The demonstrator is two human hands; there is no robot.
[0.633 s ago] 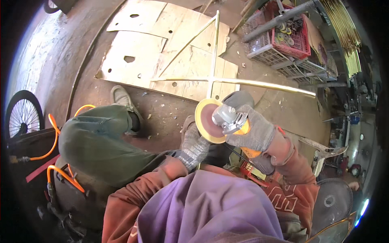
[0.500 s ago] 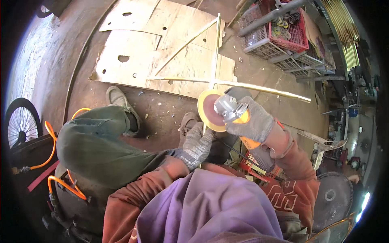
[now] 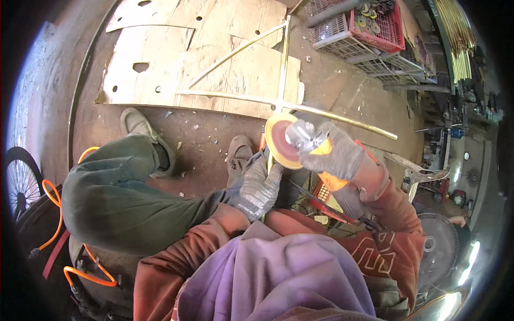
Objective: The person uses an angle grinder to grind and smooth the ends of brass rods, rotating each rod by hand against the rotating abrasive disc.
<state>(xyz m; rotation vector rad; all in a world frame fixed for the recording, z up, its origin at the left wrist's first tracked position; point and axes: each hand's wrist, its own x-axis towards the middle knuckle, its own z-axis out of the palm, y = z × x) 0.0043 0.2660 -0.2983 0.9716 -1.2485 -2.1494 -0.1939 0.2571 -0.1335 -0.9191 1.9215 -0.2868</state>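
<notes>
My right hand [image 3: 338,154], in a grey work glove, is closed round an angle grinder [image 3: 304,137] with an orange body. Its round disc [image 3: 280,140], yellow at the rim and reddish brown inside, lies over a bar of a gold-coloured metal frame [image 3: 342,117]. Whether the disc touches the bar I cannot tell. Just below and left of the disc, my gloved left hand [image 3: 259,188] wraps round the near end of that same bar. Farther out, the frame's crossing bars and a diagonal one stretch over flattened cardboard [image 3: 160,59].
Crates stand at the far right, a red one [image 3: 393,32] holding discs. Another red crate [image 3: 321,193] sits beside my lap. An orange hose [image 3: 60,211] loops at the left near a spoked wheel [image 3: 22,182]. A black fan [image 3: 436,249] is at the lower right.
The view has shifted, so cardboard, frame and crates appear farther left and higher. Both hands keep their grips, and the disc stays by the same bar.
</notes>
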